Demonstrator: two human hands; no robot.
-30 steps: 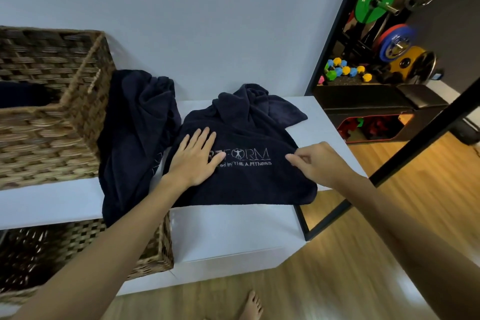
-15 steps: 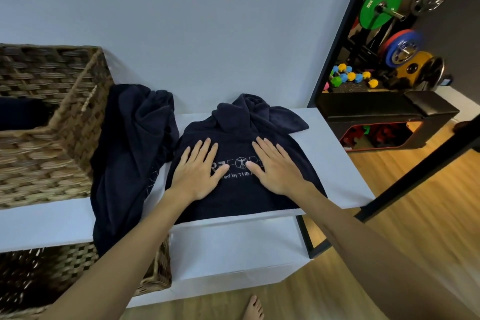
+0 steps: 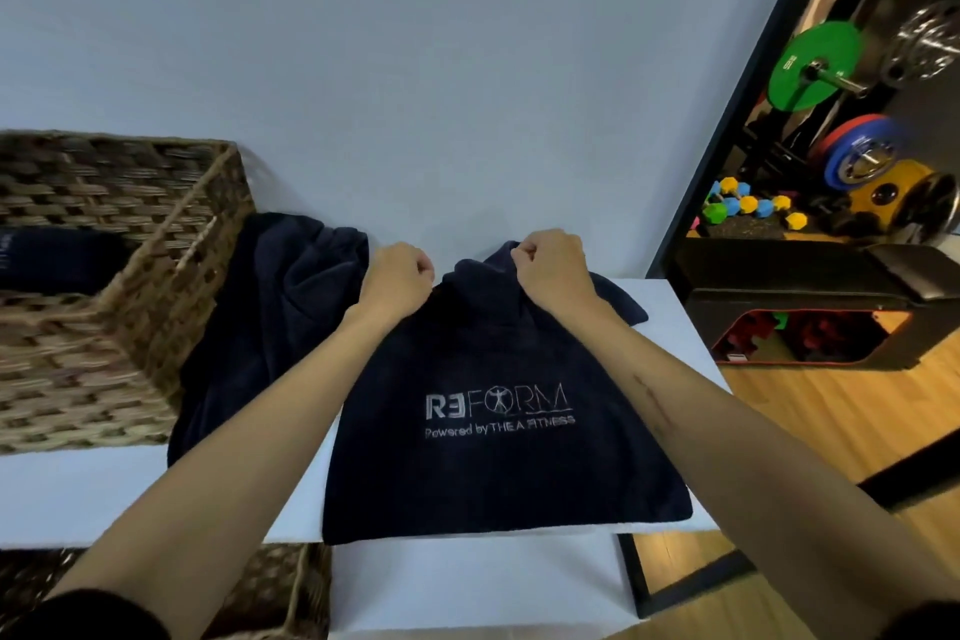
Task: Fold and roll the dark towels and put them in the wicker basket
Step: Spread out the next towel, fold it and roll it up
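Dark navy terry towel (image 3: 498, 463), plush nap, grey "REFORM" lettering up — lies flat on the white table (image 3: 72, 494), long axis running from near edge to wall. Left hand (image 3: 397, 276) and right hand (image 3: 553, 270), both fisted, pinch its bunched far end. Second navy towel (image 3: 270, 317), crumpled, drapes against the square woven wicker basket (image 3: 104, 327) (contents dark, indistinct).

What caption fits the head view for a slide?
Both hands, left and right, grip the far edge of a dark navy logo towel on the white table.
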